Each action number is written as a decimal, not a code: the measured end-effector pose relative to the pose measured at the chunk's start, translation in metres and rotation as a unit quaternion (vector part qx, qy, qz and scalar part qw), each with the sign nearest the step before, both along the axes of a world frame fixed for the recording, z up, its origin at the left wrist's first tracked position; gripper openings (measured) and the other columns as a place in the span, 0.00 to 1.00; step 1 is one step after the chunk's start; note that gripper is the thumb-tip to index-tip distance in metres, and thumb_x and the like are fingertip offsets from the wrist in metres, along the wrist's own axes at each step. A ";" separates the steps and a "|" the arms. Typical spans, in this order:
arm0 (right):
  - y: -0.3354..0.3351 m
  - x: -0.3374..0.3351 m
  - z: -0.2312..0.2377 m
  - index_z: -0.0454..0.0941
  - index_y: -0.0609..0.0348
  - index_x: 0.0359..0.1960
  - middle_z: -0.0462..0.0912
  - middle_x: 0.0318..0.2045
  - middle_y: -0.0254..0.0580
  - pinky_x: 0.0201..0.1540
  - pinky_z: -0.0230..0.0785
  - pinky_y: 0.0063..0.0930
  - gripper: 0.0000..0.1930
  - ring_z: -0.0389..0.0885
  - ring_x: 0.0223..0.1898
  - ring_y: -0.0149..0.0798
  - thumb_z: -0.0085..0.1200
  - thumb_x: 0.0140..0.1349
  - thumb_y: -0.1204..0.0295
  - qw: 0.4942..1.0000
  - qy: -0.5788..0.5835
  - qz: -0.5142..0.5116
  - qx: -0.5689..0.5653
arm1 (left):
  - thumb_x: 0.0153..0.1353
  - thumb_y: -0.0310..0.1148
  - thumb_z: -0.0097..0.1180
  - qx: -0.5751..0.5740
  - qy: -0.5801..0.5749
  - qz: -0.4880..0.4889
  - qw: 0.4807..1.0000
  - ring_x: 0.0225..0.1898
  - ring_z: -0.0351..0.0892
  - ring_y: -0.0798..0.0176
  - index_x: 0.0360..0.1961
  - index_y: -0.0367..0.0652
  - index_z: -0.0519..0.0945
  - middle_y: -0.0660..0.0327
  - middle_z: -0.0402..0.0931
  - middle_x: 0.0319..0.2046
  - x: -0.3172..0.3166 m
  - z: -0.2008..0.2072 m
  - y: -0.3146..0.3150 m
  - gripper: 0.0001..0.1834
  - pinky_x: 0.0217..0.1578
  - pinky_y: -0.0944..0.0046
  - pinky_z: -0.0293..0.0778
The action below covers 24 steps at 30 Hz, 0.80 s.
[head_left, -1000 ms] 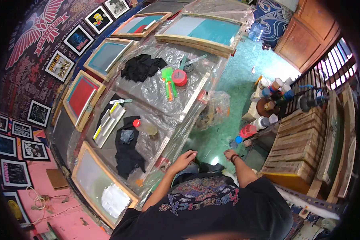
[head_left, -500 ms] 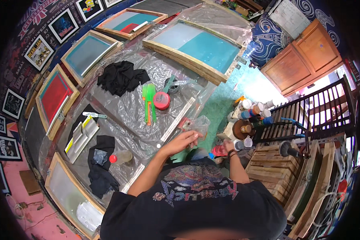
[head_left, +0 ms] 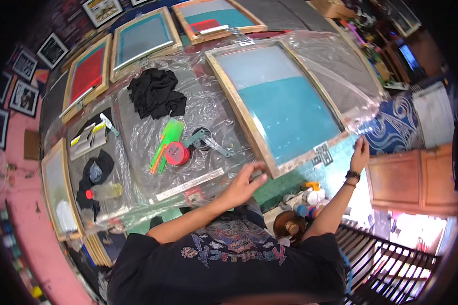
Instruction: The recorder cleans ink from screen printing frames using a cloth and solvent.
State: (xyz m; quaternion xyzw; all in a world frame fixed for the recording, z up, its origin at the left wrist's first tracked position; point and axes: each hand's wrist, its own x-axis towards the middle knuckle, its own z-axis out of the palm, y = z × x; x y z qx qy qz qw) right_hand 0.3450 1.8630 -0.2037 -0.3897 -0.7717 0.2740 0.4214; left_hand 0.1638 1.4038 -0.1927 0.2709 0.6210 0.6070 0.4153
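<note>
My left hand (head_left: 245, 187) is beside the near corner of a large wooden screen-printing frame (head_left: 259, 145) with teal mesh. Its thumb stands apart from the loosely bent fingers, and nothing is in it. Stretched out beyond the frame's right corner, my right hand (head_left: 360, 156) wears a dark bracelet. Its fingertips are at a clear, bluish plastic thing (head_left: 366, 127) by the table corner; blur hides whether they grip it. A metal hinge (head_left: 322, 154) sits on the frame's near edge. Left of the frame lie a red-lidded tub (head_left: 177, 153), green and orange spatulas (head_left: 172, 131) and a black cloth (head_left: 156, 94).
Clear plastic sheeting (head_left: 208, 101) covers the table. Smaller screen frames (head_left: 143, 41) line its far side. A white ruler strip (head_left: 189, 184) and a red-capped bottle (head_left: 107, 191) lie nearer. Paint containers (head_left: 313, 195) stand low at my right, beside a dark slatted rack (head_left: 364, 254).
My right hand has left the red container among the paints and reached forward past the large frame. My left hand has come to that frame's near corner. The view has turned right.
</note>
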 end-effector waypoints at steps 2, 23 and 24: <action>0.048 -0.059 0.010 0.79 0.64 0.56 0.84 0.49 0.49 0.53 0.73 0.31 0.22 0.82 0.48 0.39 0.51 0.74 0.58 0.993 -0.103 0.056 0.003 | 0.71 0.42 0.54 -0.050 0.000 0.108 0.993 0.71 0.59 0.53 0.69 0.36 0.62 0.47 0.61 0.68 0.001 -0.010 0.043 0.32 0.67 0.56 0.60; 0.207 -0.236 -0.096 0.65 0.65 0.69 0.75 0.61 0.45 0.64 0.66 0.32 0.44 0.75 0.61 0.38 0.39 0.70 0.35 0.751 -0.225 0.383 -0.488 | 0.75 0.57 0.38 -0.072 -0.064 0.392 0.915 0.75 0.51 0.51 0.77 0.40 0.48 0.48 0.52 0.75 -0.042 -0.102 0.143 0.41 0.72 0.57 0.50; 0.208 -0.237 -0.099 0.68 0.64 0.67 0.78 0.58 0.44 0.61 0.69 0.31 0.42 0.77 0.58 0.37 0.40 0.70 0.36 0.779 -0.206 0.381 -0.454 | 0.75 0.57 0.38 -0.069 -0.066 0.396 0.913 0.75 0.51 0.51 0.77 0.40 0.48 0.48 0.52 0.75 -0.044 -0.103 0.144 0.41 0.72 0.57 0.50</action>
